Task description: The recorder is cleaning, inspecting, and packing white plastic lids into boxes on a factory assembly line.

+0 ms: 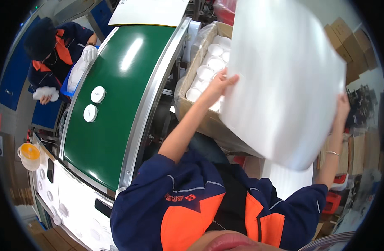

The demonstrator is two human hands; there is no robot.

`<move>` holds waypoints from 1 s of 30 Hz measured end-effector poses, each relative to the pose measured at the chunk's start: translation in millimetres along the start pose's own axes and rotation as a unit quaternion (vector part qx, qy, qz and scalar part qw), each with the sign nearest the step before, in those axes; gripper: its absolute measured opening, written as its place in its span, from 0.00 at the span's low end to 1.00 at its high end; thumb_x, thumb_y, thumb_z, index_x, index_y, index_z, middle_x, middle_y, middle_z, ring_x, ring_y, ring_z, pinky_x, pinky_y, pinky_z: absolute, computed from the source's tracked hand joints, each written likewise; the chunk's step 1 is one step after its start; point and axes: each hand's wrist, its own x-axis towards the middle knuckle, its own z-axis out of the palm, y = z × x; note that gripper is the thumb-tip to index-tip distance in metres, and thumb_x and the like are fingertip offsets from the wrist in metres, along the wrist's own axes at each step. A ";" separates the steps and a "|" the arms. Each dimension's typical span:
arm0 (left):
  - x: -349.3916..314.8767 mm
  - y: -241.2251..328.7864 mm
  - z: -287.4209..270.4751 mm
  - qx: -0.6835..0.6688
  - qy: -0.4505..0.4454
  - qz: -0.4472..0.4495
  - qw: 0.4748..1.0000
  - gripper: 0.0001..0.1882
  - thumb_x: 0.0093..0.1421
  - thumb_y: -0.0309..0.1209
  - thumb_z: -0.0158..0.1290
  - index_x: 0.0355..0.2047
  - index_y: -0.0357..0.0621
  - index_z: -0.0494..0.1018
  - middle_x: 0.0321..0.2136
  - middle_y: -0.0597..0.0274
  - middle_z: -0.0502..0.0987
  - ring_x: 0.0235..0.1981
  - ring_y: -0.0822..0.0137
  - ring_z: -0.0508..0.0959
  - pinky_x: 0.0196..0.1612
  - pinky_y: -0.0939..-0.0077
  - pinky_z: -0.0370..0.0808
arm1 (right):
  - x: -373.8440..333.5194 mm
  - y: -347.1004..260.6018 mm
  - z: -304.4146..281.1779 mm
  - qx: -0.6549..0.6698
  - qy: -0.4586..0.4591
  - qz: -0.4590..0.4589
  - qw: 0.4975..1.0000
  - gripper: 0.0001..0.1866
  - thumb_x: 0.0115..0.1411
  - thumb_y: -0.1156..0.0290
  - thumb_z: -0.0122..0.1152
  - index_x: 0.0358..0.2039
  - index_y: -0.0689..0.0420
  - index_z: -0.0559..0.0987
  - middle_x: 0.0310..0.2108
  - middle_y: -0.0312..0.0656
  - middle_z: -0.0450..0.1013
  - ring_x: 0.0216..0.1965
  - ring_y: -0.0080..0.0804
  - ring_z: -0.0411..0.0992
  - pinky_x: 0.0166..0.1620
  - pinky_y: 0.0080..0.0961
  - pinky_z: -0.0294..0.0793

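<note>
Between my raised hands hangs a large, thin, whitish foam-like sheet [284,83], bowed and smeared by motion. My left hand [220,85] pinches its left edge, above the open carton. The right edge is gripped by my right hand [341,111], whose fingers are partly hidden behind the sheet. Beneath and left of the sheet stands a carton [219,125] with a clear plastic liner. White round caps [206,73] fill the part of it that shows; the sheet covers its right side.
A green conveyor belt [112,138] runs on my left, carrying two white round caps [94,104]. Across it a co-worker [53,54] handles white pieces at a blue bin [67,88]. A lit white table [70,188] holds more round pieces. Cardboard boxes [346,44] stack at far right.
</note>
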 end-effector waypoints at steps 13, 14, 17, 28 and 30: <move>61.6 -70.5 -118.3 0.757 0.211 0.064 0.615 0.22 0.61 0.25 0.41 0.55 0.53 0.66 0.31 0.47 0.73 0.30 0.46 0.78 0.34 0.53 0.76 | -44.4 76.3 201.6 -0.472 -0.010 -0.071 0.879 0.21 0.62 0.70 0.48 0.57 0.49 0.66 0.45 0.53 0.71 0.44 0.48 0.73 0.41 0.44 0.74; 63.1 -76.4 -121.5 0.758 0.211 0.082 0.611 0.21 0.60 0.25 0.42 0.54 0.53 0.68 0.32 0.46 0.73 0.28 0.46 0.78 0.32 0.54 0.76 | -44.5 90.7 200.6 -0.498 -0.043 -0.130 0.856 0.22 0.61 0.70 0.49 0.57 0.48 0.66 0.47 0.53 0.69 0.43 0.49 0.73 0.41 0.44 0.74; 71.9 -84.0 -123.3 0.774 0.211 0.091 0.591 0.20 0.59 0.25 0.44 0.52 0.52 0.70 0.32 0.46 0.73 0.27 0.48 0.79 0.30 0.58 0.77 | -39.8 147.2 198.4 -0.550 -0.079 -0.139 0.820 0.23 0.60 0.70 0.50 0.58 0.50 0.66 0.48 0.52 0.67 0.44 0.51 0.72 0.43 0.43 0.75; 16.5 -77.6 -94.9 0.845 0.219 0.120 0.474 0.25 0.53 0.25 0.51 0.54 0.46 0.69 0.55 0.42 0.63 0.58 0.48 0.64 0.48 0.57 0.70 | -130.4 109.8 319.7 -0.444 -0.340 -0.309 0.769 0.35 0.61 0.51 0.52 0.65 0.52 0.59 0.66 0.59 0.47 0.66 0.59 0.46 0.62 0.62 0.46; -37.2 -14.6 -80.0 0.769 0.268 0.173 0.554 0.25 0.50 0.26 0.54 0.52 0.46 0.71 0.55 0.43 0.64 0.57 0.46 0.64 0.55 0.52 0.64 | -191.7 40.6 356.8 -0.459 -0.394 -0.307 0.735 0.39 0.60 0.47 0.52 0.67 0.51 0.56 0.67 0.59 0.44 0.67 0.62 0.43 0.61 0.67 0.42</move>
